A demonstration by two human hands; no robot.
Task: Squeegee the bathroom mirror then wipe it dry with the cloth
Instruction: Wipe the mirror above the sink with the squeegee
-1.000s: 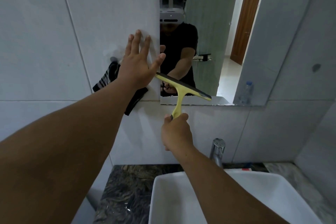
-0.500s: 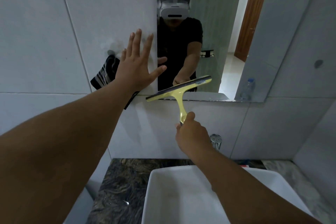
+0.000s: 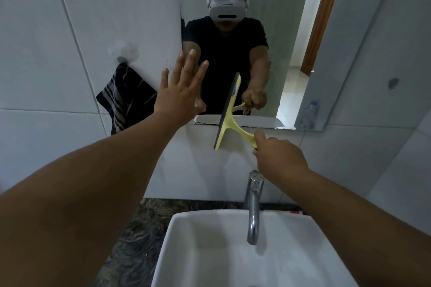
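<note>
Over the sink (image 3: 186, 251), the right hand (image 3: 278, 158) is closed around the handle of the yellow squeegee (image 3: 229, 112), which is turned so its blade runs nearly straight up and down. Top half of the blade sits over the bottom edge of the mirror (image 3: 291, 42), bottom half hangs over the white tile below it, so it's straddling that lower edge. Can't really tell if the rubber is pressed on the glass or just close to it. Left hand (image 3: 180, 95) is wide open, fingers spread, palm toward the wall right at the mirror's left edge, fingertips overlapping the glass; whether it's actually touching I can't say. Cloth (image 3: 127, 98), dark with pale stripes, hangs from a hook (image 3: 122, 59) on the tile to the left of the mirror, just behind that left hand and wrist. Chrome tap (image 3: 254, 205) stands at the back of the sink, below the right wrist. Dark marbled counter (image 3: 135, 228) shows to the left of the sink. A clear plastic bottle shows up as a reflection in the mirror's lower right corner.
</note>
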